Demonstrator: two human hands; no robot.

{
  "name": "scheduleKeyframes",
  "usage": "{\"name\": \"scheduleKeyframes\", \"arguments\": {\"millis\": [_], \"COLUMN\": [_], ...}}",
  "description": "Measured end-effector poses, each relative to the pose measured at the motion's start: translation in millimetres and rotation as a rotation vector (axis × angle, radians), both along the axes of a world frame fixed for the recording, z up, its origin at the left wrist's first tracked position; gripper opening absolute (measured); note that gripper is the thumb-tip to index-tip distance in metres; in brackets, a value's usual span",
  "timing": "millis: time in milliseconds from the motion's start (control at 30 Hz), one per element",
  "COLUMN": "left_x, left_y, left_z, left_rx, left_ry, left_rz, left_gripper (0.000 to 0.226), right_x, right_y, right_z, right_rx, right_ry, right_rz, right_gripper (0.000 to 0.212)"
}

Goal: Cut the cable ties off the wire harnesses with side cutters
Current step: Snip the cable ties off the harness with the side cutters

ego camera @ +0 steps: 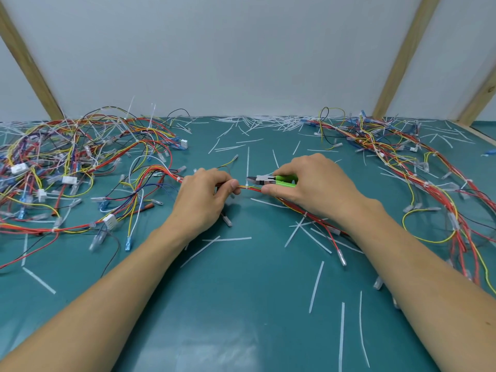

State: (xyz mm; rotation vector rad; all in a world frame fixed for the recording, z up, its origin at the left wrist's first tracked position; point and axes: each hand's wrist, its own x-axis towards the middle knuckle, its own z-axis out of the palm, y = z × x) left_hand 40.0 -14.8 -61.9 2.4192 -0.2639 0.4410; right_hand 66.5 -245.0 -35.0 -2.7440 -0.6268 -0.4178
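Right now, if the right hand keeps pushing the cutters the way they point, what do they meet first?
Probably the white cable tie on the harness at the side cutters' tip; beyond it, the left hand. Depth is uncertain.

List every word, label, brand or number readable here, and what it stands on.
None can be read.
side cutters: no legible brand on the green handles or metal head.
white connectors: any marks too small and blurred.
green mat: no print visible.
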Motion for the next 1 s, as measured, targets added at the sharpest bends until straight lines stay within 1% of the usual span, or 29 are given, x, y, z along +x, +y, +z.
{"name": "scheduleKeyframes", "arguments": {"millis": [200, 467, 667, 1000], "left_x": [-0.3, -1.6, -1.2, -0.6], "left_y": [0.8, 1.2, 0.3, 0.5], "left_z": [1.5, 2.8, 3.0, 2.4], "left_rx": [-0.015, 0.010, 0.005, 0.017], "left_ry": [-0.029, -0.009, -0.032, -0.042], "left_rz": [0.021, 0.017, 0.008, 0.003], "left_gripper": [0.024, 0.023, 0.023, 0.022], "right_x": [-0.6, -1.7, -1.5, -0.6], "right_y": [0.1, 1.5, 0.8, 0.3], "right_z": [0.6, 1.7, 2.6, 0.7], "right_rx": [-0.005, -0.031, -0.027, -0.020], "right_ry": [0.012, 0.014, 0.010, 0.012], "right_rz": [-0.016, -0.024, -0.022, -0.023], "right_gripper": [0.052, 0.060, 0.055, 0.057]}}
